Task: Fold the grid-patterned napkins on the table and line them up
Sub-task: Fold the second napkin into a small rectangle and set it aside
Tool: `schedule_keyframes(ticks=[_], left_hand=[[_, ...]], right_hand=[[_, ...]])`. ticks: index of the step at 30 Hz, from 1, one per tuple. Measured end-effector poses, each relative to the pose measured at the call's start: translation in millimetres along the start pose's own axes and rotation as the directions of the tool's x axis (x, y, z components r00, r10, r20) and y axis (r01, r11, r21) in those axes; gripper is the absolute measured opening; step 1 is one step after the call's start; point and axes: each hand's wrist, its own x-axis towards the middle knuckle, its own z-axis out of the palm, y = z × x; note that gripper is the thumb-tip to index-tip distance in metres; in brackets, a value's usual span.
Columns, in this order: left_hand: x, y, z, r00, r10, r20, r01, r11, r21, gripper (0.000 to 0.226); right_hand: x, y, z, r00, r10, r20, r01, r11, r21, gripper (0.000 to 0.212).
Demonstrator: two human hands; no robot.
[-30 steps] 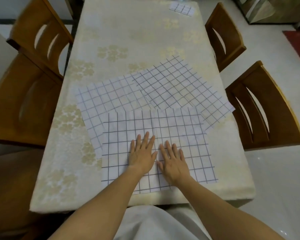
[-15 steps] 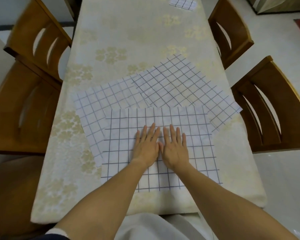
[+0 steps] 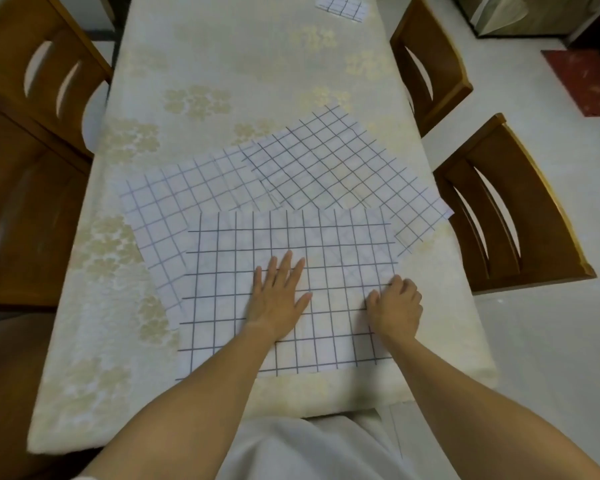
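Three white grid-patterned napkins lie spread and overlapping on the table. The nearest napkin (image 3: 343, 244) lies square to me on top of the other two. My left hand (image 3: 278, 296) presses flat on its middle with straight fingers. My right hand (image 3: 397, 306) sits at its right edge with fingers curled, gripping that edge. A second napkin (image 3: 174, 206) pokes out to the left, and a third napkin (image 3: 340, 161) lies turned at the back right. A small folded napkin (image 3: 343, 5) rests at the table's far end.
The table (image 3: 222, 64) wears a cream cloth with pale floral print. Wooden chairs stand on both sides: two chairs at the left (image 3: 32, 133) and two chairs at the right (image 3: 510, 216). A red mat (image 3: 586, 81) lies on the floor at far right.
My right hand slid from the napkin's middle, beside the left hand, out to its right edge and curled its fingers there. My left hand stayed flat near the centre.
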Motion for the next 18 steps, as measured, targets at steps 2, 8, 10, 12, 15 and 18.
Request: schedule_keyframes(ticks=[2, 8, 10, 12, 15, 18], left_hand=[[-2, 5, 9, 1.0, 0.024, 0.017, -0.024, 1.0, 0.013, 0.073], [0, -3, 13, 0.999, 0.037, 0.001, -0.037, 0.997, 0.067, 0.075], [0, -3, 12, 0.999, 0.038, -0.007, -0.037, 0.997, 0.067, 0.075], [-1, -2, 12, 0.999, 0.039, -0.012, -0.038, 0.997, 0.07, 0.076], [-1, -3, 13, 0.999, 0.035, -0.031, -0.033, 0.997, 0.069, 0.08], [-1, -4, 16, 0.997, 0.018, -0.074, -0.016, 1.0, 0.026, 0.078]], right_hand=[[2, -3, -4, 0.997, 0.075, -0.028, -0.075, 0.997, 0.019, 0.059], [20, 7, -15, 0.931, 0.289, 0.221, -0.333, 0.923, 0.194, 0.079], [23, 13, -22, 0.915, 0.281, 0.289, -0.345, 0.917, 0.202, 0.082], [21, 15, -33, 0.925, 0.235, 0.299, -0.313, 0.917, 0.246, 0.081], [9, 9, -53, 0.98, 0.065, 0.186, -0.13, 0.923, 0.362, 0.062], [-11, -6, -74, 0.992, -0.115, 0.049, 0.087, 0.919, 0.385, 0.034]])
